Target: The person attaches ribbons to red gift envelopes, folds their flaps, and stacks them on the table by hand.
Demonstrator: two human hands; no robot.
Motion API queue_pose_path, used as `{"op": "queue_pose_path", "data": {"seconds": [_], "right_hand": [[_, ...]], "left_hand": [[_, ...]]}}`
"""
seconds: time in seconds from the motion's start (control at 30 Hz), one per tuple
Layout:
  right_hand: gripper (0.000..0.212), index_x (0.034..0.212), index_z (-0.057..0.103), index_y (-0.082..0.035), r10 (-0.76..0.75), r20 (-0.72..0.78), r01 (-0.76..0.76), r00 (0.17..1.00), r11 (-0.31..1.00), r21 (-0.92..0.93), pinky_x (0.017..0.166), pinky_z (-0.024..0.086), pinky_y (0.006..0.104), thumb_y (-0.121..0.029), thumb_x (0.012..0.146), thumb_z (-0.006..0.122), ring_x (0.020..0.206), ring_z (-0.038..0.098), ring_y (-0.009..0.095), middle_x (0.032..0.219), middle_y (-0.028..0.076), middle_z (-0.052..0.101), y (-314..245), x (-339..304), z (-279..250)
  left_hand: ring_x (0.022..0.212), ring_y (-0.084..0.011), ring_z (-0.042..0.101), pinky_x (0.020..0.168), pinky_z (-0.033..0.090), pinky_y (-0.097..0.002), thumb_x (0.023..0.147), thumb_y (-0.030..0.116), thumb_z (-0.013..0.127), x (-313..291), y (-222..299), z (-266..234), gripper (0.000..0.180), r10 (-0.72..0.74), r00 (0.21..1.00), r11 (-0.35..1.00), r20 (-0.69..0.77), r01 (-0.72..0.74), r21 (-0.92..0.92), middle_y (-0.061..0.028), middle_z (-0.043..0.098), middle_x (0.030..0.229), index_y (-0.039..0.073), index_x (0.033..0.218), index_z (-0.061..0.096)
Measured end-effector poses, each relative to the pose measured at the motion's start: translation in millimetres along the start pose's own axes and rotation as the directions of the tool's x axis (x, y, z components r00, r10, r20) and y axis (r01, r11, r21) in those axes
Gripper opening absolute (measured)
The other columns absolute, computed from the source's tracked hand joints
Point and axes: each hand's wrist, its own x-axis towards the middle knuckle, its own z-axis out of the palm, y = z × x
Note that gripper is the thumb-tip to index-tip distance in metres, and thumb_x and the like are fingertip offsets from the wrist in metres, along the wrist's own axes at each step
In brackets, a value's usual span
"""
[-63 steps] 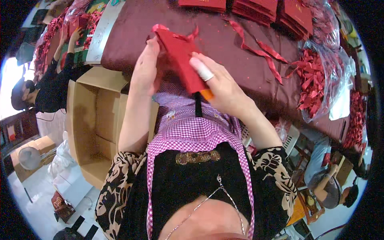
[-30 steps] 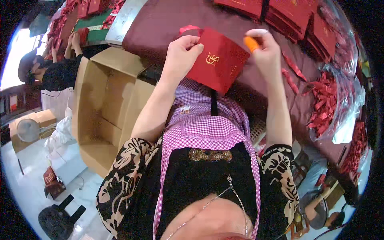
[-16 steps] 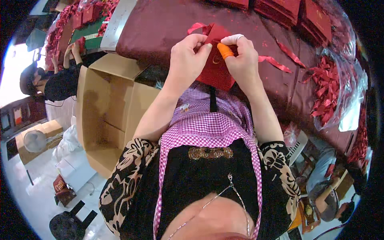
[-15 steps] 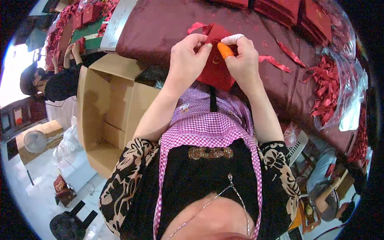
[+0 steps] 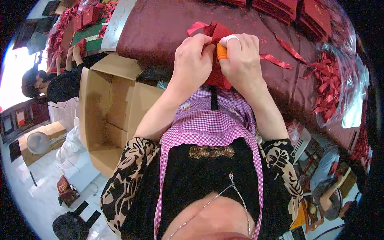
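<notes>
Just above my apron, at the edge of the cloth-covered table, both hands meet over a red card-like piece point(image 5: 220, 76). Its lower part shows below the fingers, and its upper edge stands up between them. A loop of shiny red ribbon point(image 5: 197, 27) sticks out past its top left. My left hand point(image 5: 193, 60) is closed, thumb and fingers pinching the piece near its top. Opposite it, my right hand point(image 5: 244, 58) is closed on the same piece, with an orange finger cover point(image 5: 221, 51) and a white wrap point(image 5: 229, 38) on its fingers. The fingertips hide the exact grip.
Loose ribbon strips point(image 5: 276, 61) lie right of my hands. Beyond are stacked red pieces point(image 5: 276, 10) and a clear bag of red ribbons point(image 5: 328, 86). An open cardboard box point(image 5: 106, 108) stands at my left. Other people work at far left and lower right.
Both hands have turned inward and closed in on the red piece, covering more of it. Its top now looks more bent up between the fingers.
</notes>
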Motion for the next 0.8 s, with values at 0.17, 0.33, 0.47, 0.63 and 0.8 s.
{"op": "queue_pose_path", "data": {"seconds": [0.17, 0.33, 0.47, 0.63, 0.8], "right_hand": [[0.013, 0.082, 0.057, -0.003, 0.172, 0.14, -0.203, 0.975, 0.949, 0.243, 0.068, 0.046, 0.0363, 0.001, 0.07, 0.061, 0.073, 0.056, 0.028, 0.075, 0.011, 0.058, 8, -1, -5], [0.012, 0.087, 0.058, 0.001, 0.313, 0.313, -0.414, 0.897, 0.841, 0.347, 0.065, 0.047, 0.0245, 0.005, 0.076, 0.058, 0.072, 0.059, 0.013, 0.078, 0.009, 0.063, 13, 4, -14], [0.012, 0.087, 0.059, 0.002, 0.36, 0.324, -0.477, 0.875, 0.759, 0.443, 0.069, 0.047, 0.0231, 0.008, 0.077, 0.059, 0.075, 0.057, 0.009, 0.08, 0.005, 0.064, 22, -2, -12], [0.012, 0.088, 0.059, 0.002, 0.346, 0.317, -0.464, 0.883, 0.746, 0.477, 0.07, 0.048, 0.023, 0.007, 0.077, 0.061, 0.077, 0.057, 0.009, 0.082, 0.004, 0.064, 19, -4, -14], [0.013, 0.09, 0.06, 0.0, 0.29, 0.26, -0.379, 0.921, 0.821, 0.428, 0.072, 0.048, 0.0246, 0.005, 0.078, 0.062, 0.078, 0.059, 0.012, 0.084, 0.006, 0.064, 22, -6, -20]], "left_hand": [[0.078, -0.036, 0.057, 0.069, 0.046, -0.0431, 0.077, 0.002, 0.058, -8, 2, 1, 0.011, 0.118, 0.993, 0.993, 0.008, -0.118, 0.023, -0.0177, 0.061, 0.081, -0.001, 0.088, 0.057], [0.078, -0.0356, 0.059, 0.069, 0.047, -0.0426, 0.079, 0.002, 0.058, -4, 5, -5, 0.011, 0.167, 0.986, 0.986, 0.027, -0.166, -0.021, -0.0181, 0.061, 0.082, -0.001, 0.089, 0.058], [0.079, -0.0268, 0.063, 0.07, 0.05, -0.0345, 0.08, 0.002, 0.059, 6, 8, -17, 0.015, -0.032, 0.984, 0.981, 0.173, 0.064, -0.182, -0.0164, 0.064, 0.087, 0.0, 0.094, 0.062], [0.079, -0.0206, 0.065, 0.07, 0.05, -0.0289, 0.079, 0.0, 0.059, 8, -6, -7, 0.017, 0.159, 0.98, 0.981, 0.121, -0.143, -0.131, -0.0145, 0.066, 0.089, 0.0, 0.096, 0.063], [0.083, -0.025, 0.066, 0.072, 0.051, -0.031, 0.078, -0.001, 0.059, 10, -7, -2, 0.019, 0.187, 0.974, 0.979, 0.127, -0.174, -0.106, -0.0153, 0.066, 0.091, 0.0, 0.097, 0.063]]}}
